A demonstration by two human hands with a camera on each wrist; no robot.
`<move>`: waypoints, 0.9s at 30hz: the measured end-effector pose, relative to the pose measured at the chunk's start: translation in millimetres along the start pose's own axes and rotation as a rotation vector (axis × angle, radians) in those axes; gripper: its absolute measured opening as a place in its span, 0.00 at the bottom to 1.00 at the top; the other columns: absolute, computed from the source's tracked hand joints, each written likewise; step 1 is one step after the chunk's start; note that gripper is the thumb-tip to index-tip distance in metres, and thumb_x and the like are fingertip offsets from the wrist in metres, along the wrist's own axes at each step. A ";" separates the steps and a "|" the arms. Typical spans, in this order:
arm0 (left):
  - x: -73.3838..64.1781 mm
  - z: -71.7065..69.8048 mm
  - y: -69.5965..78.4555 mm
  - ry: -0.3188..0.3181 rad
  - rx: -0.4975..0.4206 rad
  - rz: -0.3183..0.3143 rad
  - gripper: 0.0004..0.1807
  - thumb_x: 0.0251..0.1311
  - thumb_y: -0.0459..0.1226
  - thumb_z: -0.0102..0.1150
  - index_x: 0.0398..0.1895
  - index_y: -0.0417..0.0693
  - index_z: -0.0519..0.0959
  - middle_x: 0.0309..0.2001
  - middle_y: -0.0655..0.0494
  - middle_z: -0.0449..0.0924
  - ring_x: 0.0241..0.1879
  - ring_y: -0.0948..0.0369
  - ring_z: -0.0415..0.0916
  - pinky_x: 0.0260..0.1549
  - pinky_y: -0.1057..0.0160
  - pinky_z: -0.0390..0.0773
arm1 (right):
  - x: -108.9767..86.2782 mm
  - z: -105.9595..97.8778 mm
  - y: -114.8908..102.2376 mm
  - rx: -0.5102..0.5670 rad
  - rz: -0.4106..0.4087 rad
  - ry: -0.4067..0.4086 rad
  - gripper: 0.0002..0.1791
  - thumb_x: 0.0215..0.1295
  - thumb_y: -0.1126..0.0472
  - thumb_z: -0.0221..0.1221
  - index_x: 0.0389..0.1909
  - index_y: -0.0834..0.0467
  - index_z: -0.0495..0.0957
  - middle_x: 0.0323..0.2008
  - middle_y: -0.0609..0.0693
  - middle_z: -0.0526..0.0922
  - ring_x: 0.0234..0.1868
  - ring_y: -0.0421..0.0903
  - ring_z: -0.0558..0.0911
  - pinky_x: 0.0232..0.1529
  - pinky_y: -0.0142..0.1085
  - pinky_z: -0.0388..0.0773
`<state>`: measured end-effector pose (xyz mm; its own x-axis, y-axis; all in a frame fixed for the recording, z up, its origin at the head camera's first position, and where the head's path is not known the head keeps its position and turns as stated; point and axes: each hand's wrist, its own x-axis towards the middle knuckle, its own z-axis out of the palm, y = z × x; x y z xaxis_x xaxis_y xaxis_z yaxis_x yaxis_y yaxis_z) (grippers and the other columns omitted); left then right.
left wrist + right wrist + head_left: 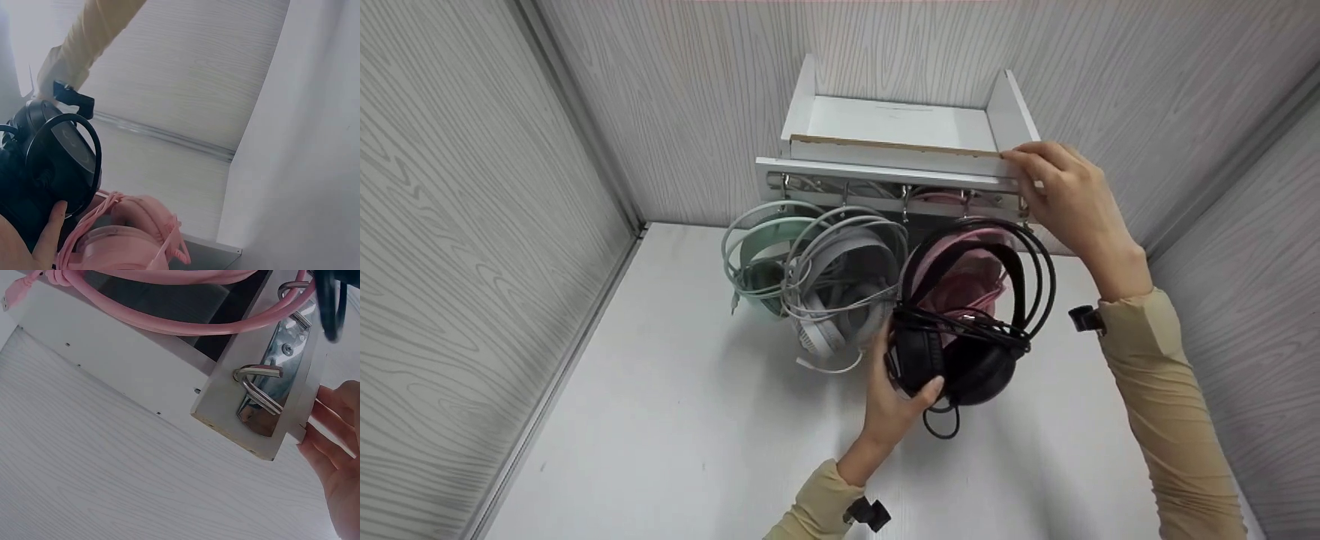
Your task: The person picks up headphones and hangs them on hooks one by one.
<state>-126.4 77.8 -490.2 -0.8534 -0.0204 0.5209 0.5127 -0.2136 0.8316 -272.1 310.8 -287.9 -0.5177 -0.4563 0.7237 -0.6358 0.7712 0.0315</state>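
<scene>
My left hand (891, 409) grips one ear cup of the black headphones (919, 352), thumb in front and the other fingers behind. Their black cable is looped round the headband, which is level with the hooks' lower ends; whether it touches a hook I cannot tell. Pink headphones (132, 247) hang just behind them. At the right end of the white hook rack (885, 172), my right hand (1069, 195) holds the board's edge between fingers and thumb. A bare double metal hook (261, 385) shows beside that hand in the right wrist view.
White-grey headphones (819, 337) hang in the rack's middle, their cable coiled in loops. Mint-green headphones (765, 238) hang at its left end. Above is a white shelf (900, 124) with side panels. Wood-grain walls (457, 225) rise on both sides of the white surface (675, 405) below.
</scene>
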 end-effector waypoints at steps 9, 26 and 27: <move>8.6 30.5 -7.8 -0.020 -0.003 0.004 0.55 0.51 0.39 0.72 0.81 0.46 0.51 0.75 0.47 0.56 0.69 0.52 0.61 0.63 0.54 0.72 | -3.4 -8.7 -0.2 0.000 0.008 -0.099 0.19 0.71 0.68 0.59 0.61 0.62 0.79 0.55 0.61 0.82 0.51 0.60 0.82 0.48 0.54 0.79; 6.1 61.0 -40.0 0.060 0.354 0.173 0.61 0.43 0.45 0.83 0.78 0.43 0.55 0.72 0.47 0.61 0.72 0.51 0.60 0.70 0.50 0.60 | -11.0 -2.7 -4.3 0.011 0.036 -0.081 0.22 0.73 0.66 0.58 0.66 0.62 0.76 0.59 0.60 0.79 0.56 0.61 0.79 0.54 0.55 0.76; 4.9 62.0 -41.9 0.058 0.366 0.177 0.61 0.43 0.46 0.83 0.78 0.44 0.55 0.72 0.48 0.61 0.72 0.52 0.60 0.70 0.50 0.60 | -11.4 -2.2 -4.7 0.011 0.039 -0.078 0.22 0.73 0.66 0.58 0.66 0.62 0.76 0.59 0.60 0.79 0.57 0.60 0.79 0.55 0.55 0.75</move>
<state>-146.2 147.1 -510.5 -0.7477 -0.0832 0.6588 0.6425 0.1598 0.7495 -262.0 313.4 -294.8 -0.5851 -0.4591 0.6685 -0.6202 0.7844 -0.0041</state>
